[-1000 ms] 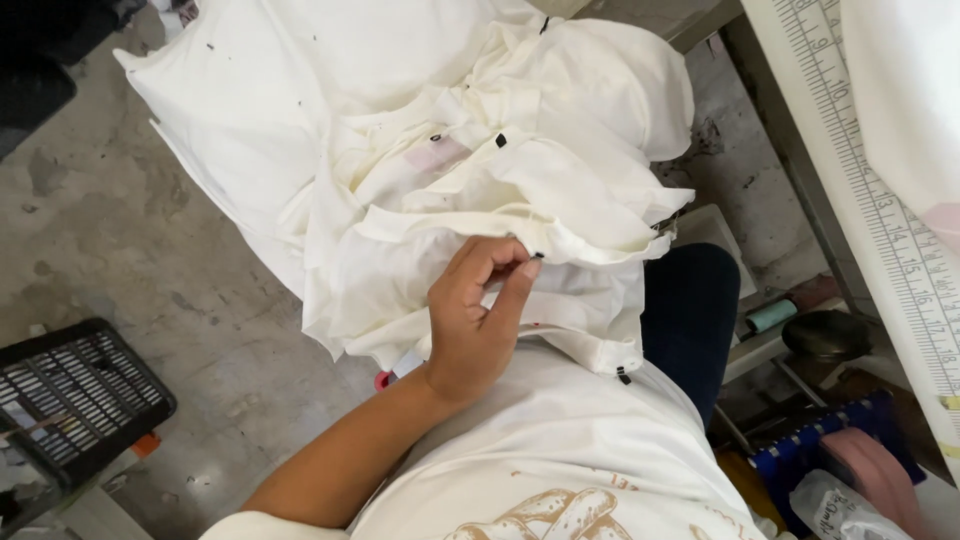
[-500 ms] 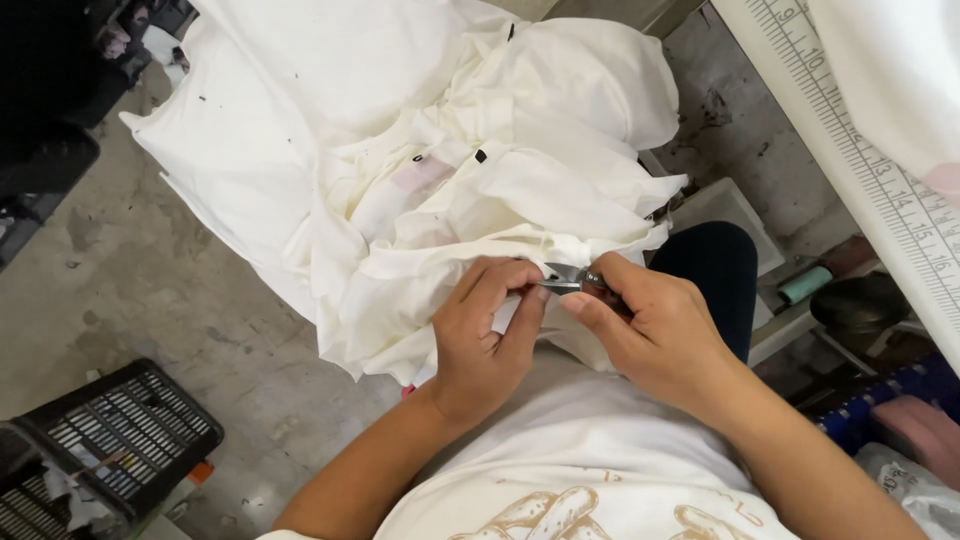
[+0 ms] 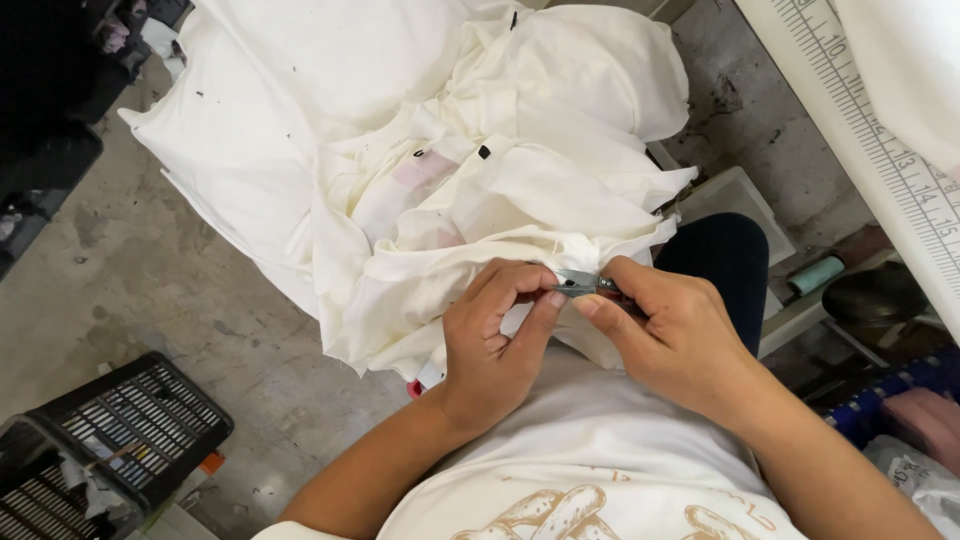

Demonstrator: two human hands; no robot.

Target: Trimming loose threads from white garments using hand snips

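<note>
While a heap of cream-white garments (image 3: 420,170) lies piled over the person's lap and spills toward the concrete floor (image 3: 150,290), the left hand (image 3: 495,335) pinches a fold at the heap's near edge. Touching it, the right hand (image 3: 675,335) grips small grey thread snips (image 3: 583,284), blades against that fold. A black crate (image 3: 110,440) sits at the lower left.
</note>
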